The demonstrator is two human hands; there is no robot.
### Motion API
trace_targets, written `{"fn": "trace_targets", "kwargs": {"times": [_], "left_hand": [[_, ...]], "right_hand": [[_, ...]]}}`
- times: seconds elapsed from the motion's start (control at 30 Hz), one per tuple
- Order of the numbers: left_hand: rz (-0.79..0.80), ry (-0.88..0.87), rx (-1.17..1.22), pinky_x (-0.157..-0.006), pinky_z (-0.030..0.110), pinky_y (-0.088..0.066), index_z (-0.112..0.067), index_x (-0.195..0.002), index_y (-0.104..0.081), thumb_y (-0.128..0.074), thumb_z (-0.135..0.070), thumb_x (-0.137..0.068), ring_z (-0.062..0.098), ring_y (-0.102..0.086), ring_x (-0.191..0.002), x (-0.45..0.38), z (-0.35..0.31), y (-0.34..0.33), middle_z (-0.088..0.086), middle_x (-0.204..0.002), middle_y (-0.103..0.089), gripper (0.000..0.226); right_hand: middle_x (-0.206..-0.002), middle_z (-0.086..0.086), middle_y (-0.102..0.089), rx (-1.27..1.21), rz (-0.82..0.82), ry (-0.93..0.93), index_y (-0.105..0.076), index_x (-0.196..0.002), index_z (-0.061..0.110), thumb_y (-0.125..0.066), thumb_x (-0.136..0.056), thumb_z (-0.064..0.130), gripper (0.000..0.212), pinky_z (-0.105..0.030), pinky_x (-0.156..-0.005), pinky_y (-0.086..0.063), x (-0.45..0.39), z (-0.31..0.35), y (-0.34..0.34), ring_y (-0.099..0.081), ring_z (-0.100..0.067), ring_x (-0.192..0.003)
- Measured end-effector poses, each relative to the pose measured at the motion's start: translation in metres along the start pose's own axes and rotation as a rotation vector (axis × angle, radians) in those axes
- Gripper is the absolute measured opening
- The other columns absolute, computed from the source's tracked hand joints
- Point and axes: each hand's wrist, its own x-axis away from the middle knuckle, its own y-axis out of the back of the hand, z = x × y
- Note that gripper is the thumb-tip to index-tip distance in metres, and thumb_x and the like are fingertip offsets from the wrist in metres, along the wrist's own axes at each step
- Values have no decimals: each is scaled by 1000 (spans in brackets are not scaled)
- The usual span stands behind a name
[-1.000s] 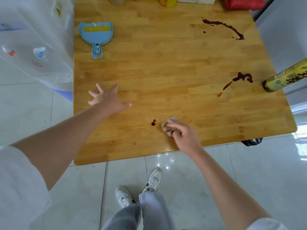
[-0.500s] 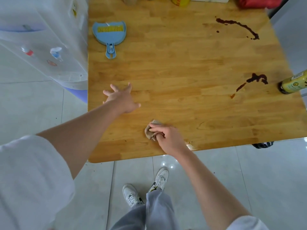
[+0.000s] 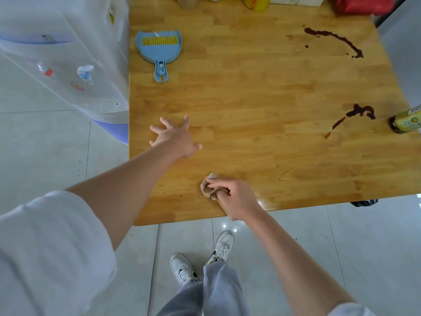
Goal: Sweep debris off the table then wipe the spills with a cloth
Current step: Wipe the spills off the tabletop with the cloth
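My right hand (image 3: 234, 197) presses a crumpled beige cloth (image 3: 206, 187) onto the wooden table (image 3: 250, 99) near its front edge. My left hand (image 3: 176, 136) rests flat on the table with fingers spread, a little to the left and farther in. A dark brown spill (image 3: 358, 112) lies at the right side, and a longer dark streak (image 3: 335, 41) runs across the far right corner. A blue dustpan with a yellow brush (image 3: 159, 46) lies at the far left of the table.
A white water dispenser (image 3: 68, 60) stands against the table's left edge. A bottle (image 3: 406, 120) lies on its side at the right edge beside the spill. A yellow container (image 3: 257, 2) and a red bag (image 3: 364, 4) sit along the far edge. Tiled floor surrounds the table.
My right hand slid the cloth leftward over the small dark spot near the front edge, which no longer shows. The left hand stayed flat on the table.
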Motion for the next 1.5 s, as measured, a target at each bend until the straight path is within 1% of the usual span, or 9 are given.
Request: {"fn": "trace_targets", "kwargs": {"times": [0.1,0.23,0.5,0.63,0.73,1.0,1.1,1.23,1.5], "left_hand": [[1,4,9,-109,69,-28,-42,-153,12,-58,-65,-86,55,10,-144,3,1,1,20,-161,22,100],[-3,-8,16,-109,69,-26,-41,-154,12,-58,-64,-87,55,10,-144,6,1,2,21,-160,21,100],[-9,-85,-61,-109,62,-34,-39,-155,11,-48,-69,-89,55,9,-144,13,13,2,19,-162,18,93],[19,-265,-89,-118,58,-18,-38,-157,-9,-46,-61,-95,44,4,-149,12,57,9,14,-165,8,75],[-77,-334,-148,-114,60,-27,-44,-153,-21,-50,-44,-98,42,-2,-149,20,90,1,7,-166,-4,62],[-35,-355,-88,-119,43,-18,-36,-153,-29,-37,-15,-100,33,-16,-149,16,103,12,4,-166,-11,58],[6,-386,-33,-120,44,-19,-37,-152,-31,-36,-6,-98,27,-11,-151,13,120,15,-5,-166,-8,63],[68,-403,55,-120,48,-15,-36,-154,-29,-34,5,-93,24,5,-152,16,121,13,-7,-166,-1,73],[148,-402,137,-122,47,-12,-36,-153,-28,-29,7,-93,19,7,-152,10,127,20,-13,-165,0,75]], "right_hand": [[-60,33,-64,2,-247,-241,-78,-96,27,-56,-89,2,34,-7,-42,-32,21,-43,51,-51,6,-41],[-67,3,-66,18,-626,-543,-75,-111,19,-51,-92,13,31,-11,-45,-40,32,-77,102,-55,0,-51],[-94,35,-69,-32,-120,-70,-78,-101,26,-54,-87,1,37,-6,-62,-48,40,-20,-4,-66,11,-71],[-56,20,-61,-9,-524,-373,-72,-81,29,-51,-89,7,32,-21,-45,-39,35,-52,60,-49,-4,-43],[-67,16,-59,-45,-664,-441,-66,-101,34,-46,-92,10,34,-22,-45,-44,12,-37,58,-59,-8,-51],[-122,16,-69,125,111,203,-72,-117,27,-54,-88,14,37,-13,-74,-45,-7,59,-100,-61,7,-89],[-91,12,-76,-8,12,61,-75,-110,30,-53,-88,11,37,-9,-48,-37,-19,38,-59,-57,6,-49],[-96,12,-73,-20,-403,-203,-71,-118,29,-48,-90,6,43,-7,-48,-38,-61,39,-21,-58,8,-56],[-113,14,-73,2,239,132,-76,-109,23,-54,-89,11,32,-26,-78,-55,-25,81,-118,-70,-7,-87]]}}
